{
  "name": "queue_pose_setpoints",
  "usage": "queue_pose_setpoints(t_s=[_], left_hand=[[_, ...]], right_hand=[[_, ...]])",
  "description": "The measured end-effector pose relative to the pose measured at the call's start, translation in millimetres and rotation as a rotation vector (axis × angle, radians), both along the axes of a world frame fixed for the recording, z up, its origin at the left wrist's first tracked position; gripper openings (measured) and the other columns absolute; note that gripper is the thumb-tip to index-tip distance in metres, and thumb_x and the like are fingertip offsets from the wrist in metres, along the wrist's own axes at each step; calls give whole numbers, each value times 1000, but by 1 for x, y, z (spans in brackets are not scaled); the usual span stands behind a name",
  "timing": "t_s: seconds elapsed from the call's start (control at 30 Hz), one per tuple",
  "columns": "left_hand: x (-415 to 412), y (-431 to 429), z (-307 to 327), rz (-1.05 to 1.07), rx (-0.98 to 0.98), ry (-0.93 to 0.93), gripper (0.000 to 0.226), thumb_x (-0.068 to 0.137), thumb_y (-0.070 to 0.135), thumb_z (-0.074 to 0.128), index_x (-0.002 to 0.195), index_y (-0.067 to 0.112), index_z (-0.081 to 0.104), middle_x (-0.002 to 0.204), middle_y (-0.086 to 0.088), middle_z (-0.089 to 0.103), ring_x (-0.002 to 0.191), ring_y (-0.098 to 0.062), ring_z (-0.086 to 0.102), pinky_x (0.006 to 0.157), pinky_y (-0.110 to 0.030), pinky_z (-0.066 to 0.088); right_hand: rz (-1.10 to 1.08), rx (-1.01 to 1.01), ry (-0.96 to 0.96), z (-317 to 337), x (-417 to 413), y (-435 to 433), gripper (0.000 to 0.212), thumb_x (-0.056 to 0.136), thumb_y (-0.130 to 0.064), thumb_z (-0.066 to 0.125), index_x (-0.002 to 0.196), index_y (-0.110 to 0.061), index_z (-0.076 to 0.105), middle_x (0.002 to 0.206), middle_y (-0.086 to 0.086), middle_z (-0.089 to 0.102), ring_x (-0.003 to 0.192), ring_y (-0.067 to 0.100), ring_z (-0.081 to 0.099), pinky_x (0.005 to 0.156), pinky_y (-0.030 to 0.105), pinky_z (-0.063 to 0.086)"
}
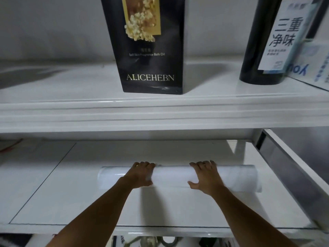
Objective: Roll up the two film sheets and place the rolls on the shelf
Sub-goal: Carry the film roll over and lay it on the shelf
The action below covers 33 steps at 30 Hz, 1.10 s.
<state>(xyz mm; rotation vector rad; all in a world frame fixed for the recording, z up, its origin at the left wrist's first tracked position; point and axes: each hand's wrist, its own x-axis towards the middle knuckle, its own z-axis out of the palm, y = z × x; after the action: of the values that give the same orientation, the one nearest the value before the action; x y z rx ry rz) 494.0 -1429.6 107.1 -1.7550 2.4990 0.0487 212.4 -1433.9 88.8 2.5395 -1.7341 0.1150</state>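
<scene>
White shelving fills the view, two tiers. Upper shelf [71, 90]: a black ALICEHEBN box [151, 68] stands upright at centre, with a dark bottle [252, 65] carrying a pale label well apart to its right.

Lower shelf [26, 166]: a flat sheet [71, 193] with a thin dark edge line covers most of it. The film roll [170, 175], translucent white, lies crosswise on that sheet near the middle of the shelf.

Your left hand [141, 175] sits on the roll's left part and your right hand [204, 177] on its right part, well apart, with bare roll between them and past each hand. On both, the fingers [144, 164] curl over the top to the far side and the thumb presses the near side, so each hand is clamped on the roll. Both forearms reach in over the shelf's front lip.
</scene>
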Motion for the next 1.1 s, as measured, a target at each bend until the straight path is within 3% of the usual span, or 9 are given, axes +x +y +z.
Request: queue_pose_setpoints(t_s=[0.17,0.3,0.4,0.5,0.6,0.67,0.73,0.87,1.1], left_hand=[[4,-11,5,1,-91,-87,64,78,40,62,132,15,39,123,-6,52,112,-27,51,100,-39,31],[3,-15,-2,35,-229,-142,84,35,45,85,107,15,54,87,-1,67,79,-23,66,78,-42,50],[-1,-16,-6,33,-253,-49,92,22,44,85,101,17,46,81,2,67,72,-19,66,69,-34,53],[1,-12,-4,68,-232,-13,93,22,42,87,105,14,53,90,-4,69,78,-23,68,70,-40,54],[4,-8,2,48,-168,66,87,50,30,85,126,7,50,122,-16,57,112,-34,56,95,-52,38],[3,-4,5,35,-128,101,83,71,27,72,140,10,31,142,-13,36,132,-31,32,109,-47,17],[2,-2,4,45,-124,93,81,77,28,67,143,14,22,146,-9,29,135,-27,24,111,-42,12],[0,10,4,24,-176,83,82,69,30,72,138,18,28,136,-8,39,125,-30,36,103,-39,25],[7,35,3,-19,-266,34,113,28,48,88,125,14,39,115,-11,60,103,-31,60,86,-43,48]], right_hand=[[-5,-62,53,2,7,-17,74,54,-64,69,113,-18,61,85,4,67,74,29,61,81,45,47],[-53,-127,36,5,14,-23,70,41,-48,82,99,-14,64,71,7,61,59,29,56,65,40,48],[-70,-122,52,4,12,-25,74,43,-50,83,104,-15,61,79,6,62,67,28,58,70,42,46],[-83,-129,41,4,12,-22,84,36,-53,85,107,-15,62,84,7,63,71,29,59,70,45,48],[-66,-96,27,4,12,-19,89,47,-58,80,122,-18,54,110,8,62,96,32,58,87,49,42],[-48,-81,19,5,13,-17,91,60,-59,73,136,-22,40,131,6,50,117,32,47,101,49,29],[-31,-67,8,6,13,-13,92,67,-59,69,142,-24,28,141,4,39,126,30,38,107,47,21],[-22,-83,4,6,12,-2,96,65,-59,71,143,-22,28,141,6,41,122,31,41,105,46,25],[-2,-95,-41,6,5,17,112,44,-62,81,139,-21,39,136,8,49,123,35,44,105,52,27]])
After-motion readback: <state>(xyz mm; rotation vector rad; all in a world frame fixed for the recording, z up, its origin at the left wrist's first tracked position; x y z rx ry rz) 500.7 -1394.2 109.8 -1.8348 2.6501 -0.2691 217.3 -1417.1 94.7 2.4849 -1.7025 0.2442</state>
